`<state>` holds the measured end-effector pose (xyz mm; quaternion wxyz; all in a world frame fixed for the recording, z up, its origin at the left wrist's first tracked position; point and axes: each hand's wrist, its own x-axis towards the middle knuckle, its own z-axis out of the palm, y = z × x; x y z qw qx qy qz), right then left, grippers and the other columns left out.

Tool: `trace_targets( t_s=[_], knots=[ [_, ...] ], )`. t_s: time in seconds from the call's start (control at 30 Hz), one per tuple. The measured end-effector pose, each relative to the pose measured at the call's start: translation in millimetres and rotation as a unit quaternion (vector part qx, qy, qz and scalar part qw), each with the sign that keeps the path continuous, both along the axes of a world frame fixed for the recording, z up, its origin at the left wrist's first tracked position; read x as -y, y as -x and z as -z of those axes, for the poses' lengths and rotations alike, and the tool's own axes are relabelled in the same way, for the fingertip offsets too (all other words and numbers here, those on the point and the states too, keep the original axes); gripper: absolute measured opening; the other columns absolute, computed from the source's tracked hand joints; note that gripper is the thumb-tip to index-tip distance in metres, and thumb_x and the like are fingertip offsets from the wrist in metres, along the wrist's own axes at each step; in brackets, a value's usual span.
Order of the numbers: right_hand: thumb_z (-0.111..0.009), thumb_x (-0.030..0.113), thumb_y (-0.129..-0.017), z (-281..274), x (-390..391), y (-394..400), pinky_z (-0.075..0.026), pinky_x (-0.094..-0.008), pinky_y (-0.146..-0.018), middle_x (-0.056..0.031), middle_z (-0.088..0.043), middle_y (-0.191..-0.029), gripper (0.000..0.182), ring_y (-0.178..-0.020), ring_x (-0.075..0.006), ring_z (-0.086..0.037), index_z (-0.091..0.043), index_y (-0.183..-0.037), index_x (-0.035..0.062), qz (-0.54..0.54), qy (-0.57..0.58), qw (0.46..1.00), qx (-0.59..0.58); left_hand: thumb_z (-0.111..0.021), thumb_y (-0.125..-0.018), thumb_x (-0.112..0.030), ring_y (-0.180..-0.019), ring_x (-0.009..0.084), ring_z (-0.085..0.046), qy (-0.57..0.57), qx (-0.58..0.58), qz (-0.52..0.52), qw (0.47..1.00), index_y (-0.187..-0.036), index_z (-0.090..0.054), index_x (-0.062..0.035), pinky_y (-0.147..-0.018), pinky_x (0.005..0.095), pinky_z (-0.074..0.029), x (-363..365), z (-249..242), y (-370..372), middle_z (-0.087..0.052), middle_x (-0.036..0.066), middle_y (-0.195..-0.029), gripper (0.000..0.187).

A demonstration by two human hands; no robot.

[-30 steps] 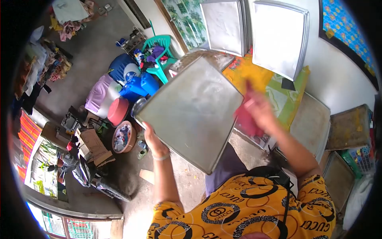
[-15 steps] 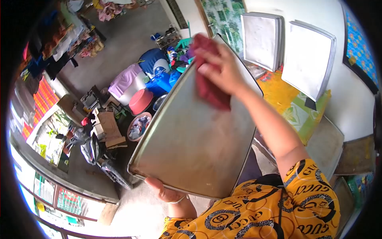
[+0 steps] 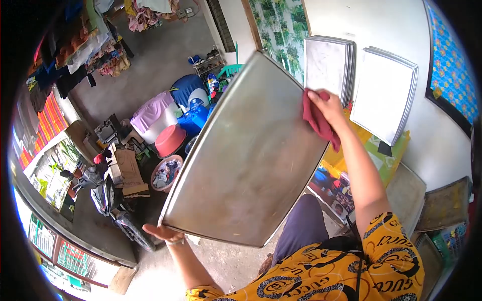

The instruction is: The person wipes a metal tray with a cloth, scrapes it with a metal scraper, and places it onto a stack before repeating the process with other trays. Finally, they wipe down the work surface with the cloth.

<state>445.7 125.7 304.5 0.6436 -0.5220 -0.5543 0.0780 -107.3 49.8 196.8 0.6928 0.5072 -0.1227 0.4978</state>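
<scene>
A large, shallow metal tray point(image 3: 241, 155) with a raised rim tilts in front of me, its surface dull grey with brownish smears. My left hand point(image 3: 164, 234) supports it at the lower left corner, the thumb outside the rim and the other fingers mostly hidden behind. At the upper right edge, my right hand point(image 3: 329, 108) grips a dark red cloth point(image 3: 317, 123), which drapes over the rim and hangs down its outer side. Part of that hand's fingers is hidden by the cloth.
Two stacks of similar trays, a left stack point(image 3: 326, 67) and a right stack point(image 3: 384, 95), lean on the wall above a yellow-green table cover point(image 3: 376, 155). More trays point(image 3: 444, 205) stand lower right. Tubs point(image 3: 169, 140), a motorcycle point(image 3: 120, 210) and hanging clothes point(image 3: 95, 50) are at left.
My right hand has moved the cloth from the tray's upper middle to its right edge. The tray and my left hand have shifted slightly left in view.
</scene>
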Motion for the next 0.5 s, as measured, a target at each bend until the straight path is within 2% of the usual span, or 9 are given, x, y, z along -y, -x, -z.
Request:
trace_targets(
  t_s=[0.07,0.13,0.17,0.2,0.27,0.33,0.4,0.47,0.5],
  knots=[
    [-0.07,0.053,-0.075,-40,1,12,-0.046,-0.0302,-0.063,-0.0093,-0.064,-0.071,0.051,-0.066,-0.0154,-0.058,-0.065,-0.084,0.0028,0.009,-0.052,0.994,0.1,-0.063,-0.081,-0.048,-0.086,0.0179,-0.06,0.006,-0.236,-0.171,0.957,-0.116,-0.057,0.0063,-0.075,0.0296,-0.047,13,-33,-28,-0.065,0.013,-0.099,0.064],
    [-0.066,0.062,-0.071,-77,14,47,-0.049,-0.037,-0.067,-0.0119,-0.066,-0.078,0.054,-0.074,-0.0297,-0.064,-0.067,-0.091,0.0121,0.064,-0.021,0.979,0.193,-0.067,-0.082,-0.021,-0.086,0.0151,-0.057,0.057,-0.466,-0.192,0.862,-0.111,-0.056,0.0051,-0.078,0.0285,-0.045,-8,-33,-49,-0.061,0.004,-0.092,0.041],
    [-0.066,0.063,-0.071,-90,17,66,-0.05,-0.0382,-0.067,-0.0107,-0.067,-0.08,0.053,-0.077,-0.0314,-0.064,-0.067,-0.092,0.0143,0.057,-0.032,0.97,0.235,-0.066,-0.081,-0.007,-0.089,0.016,-0.058,0.077,-0.394,-0.24,0.884,-0.115,-0.055,0.0023,-0.083,0.031,-0.046,-6,-33,-84,-0.061,0.005,-0.098,0.037],
    [-0.067,0.06,-0.071,-98,18,84,-0.05,-0.038,-0.065,-0.0079,-0.066,-0.08,0.05,-0.076,-0.0296,-0.064,-0.067,-0.09,0.0141,0.037,-0.095,0.952,0.287,-0.065,-0.081,-0.001,-0.09,0.0159,-0.059,0.122,-0.332,-0.221,0.909,-0.118,-0.053,-0.0003,-0.083,0.0319,-0.047,-1,-43,-109,-0.062,0.005,-0.102,0.038],
    [-0.066,0.054,-0.073,-101,7,110,-0.049,-0.0367,-0.065,-0.0027,-0.064,-0.078,0.04,-0.072,-0.0277,-0.062,-0.067,-0.084,0.0158,0.08,-0.259,0.908,0.318,-0.067,-0.081,-0.004,-0.087,0.0151,-0.061,0.138,-0.219,-0.238,0.936,-0.107,-0.058,-0.0011,-0.079,0.0288,-0.049,-5,-44,-138,-0.064,0.004,-0.098,0.028],
    [-0.067,0.043,-0.073,-90,6,140,-0.046,-0.0384,-0.069,-0.0001,-0.059,-0.079,0.024,-0.075,-0.0237,-0.058,-0.065,-0.079,0.0203,0.161,-0.367,0.837,0.373,-0.067,-0.08,-0.004,-0.085,0.0136,-0.06,0.128,-0.202,-0.269,0.933,-0.103,-0.061,-0.002,-0.077,0.0275,-0.048,-14,-36,-157,-0.064,0.002,-0.093,0.023],
    [-0.07,0.031,-0.068,-58,23,186,-0.045,-0.0387,-0.067,-0.0034,-0.057,-0.084,0.016,-0.079,-0.0249,-0.056,-0.064,-0.08,0.0226,-0.042,-0.359,0.835,0.415,-0.067,-0.081,-0.006,-0.085,0.0116,-0.058,0.08,-0.215,-0.302,0.925,-0.102,-0.062,-0.0018,-0.078,0.027,-0.046,-16,-32,-181,-0.062,0.0,-0.089,0.021],
    [-0.072,0.027,-0.064,-8,55,230,-0.045,-0.0391,-0.069,-0.0028,-0.056,-0.092,0.025,-0.084,-0.0248,-0.055,-0.065,-0.088,0.028,-0.072,-0.367,0.821,0.431,-0.064,-0.083,-0.005,-0.084,0.0118,-0.057,0.159,-0.045,-0.386,0.907,-0.101,-0.063,-0.0004,-0.077,0.0255,-0.044,-6,-26,-225,-0.062,0.0,-0.088,0.019],
    [-0.072,0.029,-0.064,-8,51,223,-0.044,-0.0408,-0.069,-0.0027,-0.055,-0.09,0.028,-0.083,-0.0249,-0.055,-0.065,-0.092,0.0296,-0.071,-0.376,0.832,0.401,-0.063,-0.082,-0.007,-0.082,0.0131,-0.057,0.161,-0.042,-0.398,0.902,-0.104,-0.061,0.0009,-0.075,0.0269,-0.045,-8,-18,-228,-0.062,0.001,-0.09,0.022]
  ],
)
